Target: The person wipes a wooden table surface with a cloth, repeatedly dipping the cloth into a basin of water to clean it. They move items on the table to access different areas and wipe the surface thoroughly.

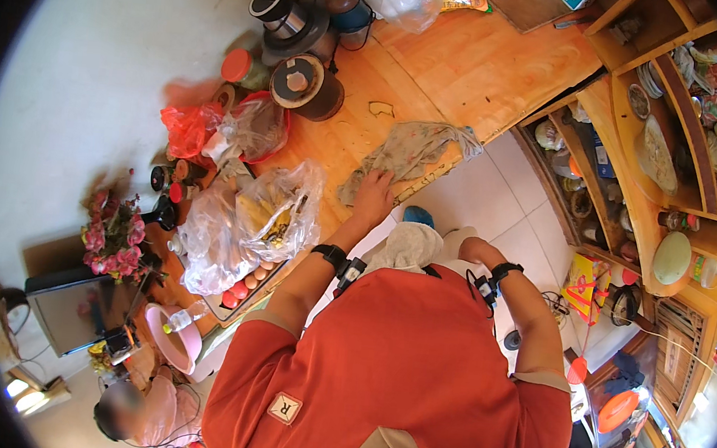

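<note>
My left hand (374, 194) rests on the near end of a patterned grey-brown cloth (413, 149), which lies crumpled along the edge of a wooden table (474, 68). Its fingers lie over the fabric; whether they grip it is not clear. Beyond the table's edge, low beside my body, is my right hand (472, 249); its fingers are mostly hidden, and I cannot see whether it holds anything. A light towel-like cloth (411, 244) is between the two hands, close to my shirt.
A lidded dark pot (306, 87), a red plastic bag (189, 129) and clear bags with bananas (270, 210) stand along the wall side. Eggs (258, 276) lie nearby. Wooden shelves (630, 184) hold dishes at the right. Two other people are at the lower left and lower right.
</note>
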{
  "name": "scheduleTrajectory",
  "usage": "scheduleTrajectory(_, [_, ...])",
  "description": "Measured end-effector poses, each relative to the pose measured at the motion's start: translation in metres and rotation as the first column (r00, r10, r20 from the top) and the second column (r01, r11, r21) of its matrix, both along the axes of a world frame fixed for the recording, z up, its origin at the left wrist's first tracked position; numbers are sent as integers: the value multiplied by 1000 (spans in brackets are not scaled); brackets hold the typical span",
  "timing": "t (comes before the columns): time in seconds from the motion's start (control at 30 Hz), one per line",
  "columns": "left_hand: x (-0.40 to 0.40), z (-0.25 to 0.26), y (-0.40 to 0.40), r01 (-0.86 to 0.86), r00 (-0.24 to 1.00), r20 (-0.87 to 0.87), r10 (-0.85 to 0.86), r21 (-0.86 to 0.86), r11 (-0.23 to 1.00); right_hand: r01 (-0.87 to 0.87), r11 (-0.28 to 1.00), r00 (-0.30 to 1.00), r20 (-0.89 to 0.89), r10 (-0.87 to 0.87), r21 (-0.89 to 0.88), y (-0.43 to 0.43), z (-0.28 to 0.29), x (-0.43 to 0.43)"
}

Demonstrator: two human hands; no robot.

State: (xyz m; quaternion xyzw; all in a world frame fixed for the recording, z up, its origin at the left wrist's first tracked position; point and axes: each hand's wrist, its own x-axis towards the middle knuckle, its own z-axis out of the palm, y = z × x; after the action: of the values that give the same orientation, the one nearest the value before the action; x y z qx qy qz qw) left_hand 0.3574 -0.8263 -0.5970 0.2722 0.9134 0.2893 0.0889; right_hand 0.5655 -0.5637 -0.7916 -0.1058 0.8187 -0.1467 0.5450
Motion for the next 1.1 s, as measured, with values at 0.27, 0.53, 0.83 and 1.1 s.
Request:
scheduleTrajectory(0.27, [2,13,-7,38,999,-4,-39,-152,988,393,805,904,26,-427,-445,50,131,-82])
scheduleTrajectory(0.53, [7,-1,-25,-137,985,-138,103,-264,955,426,692,399,-565,-722,-583,-7,186,-209])
scheduleTrajectory(0.83, [-1,17,-57,-530,705,338,623,-332,780,46,891,599,-702,-386,-451,-29,184,-237])
scheduleTrajectory(1.1, [-8,-3,-6,-683,661,-13,750,-425,595,-14,906,608,-723,-327,-422,3,196,-228])
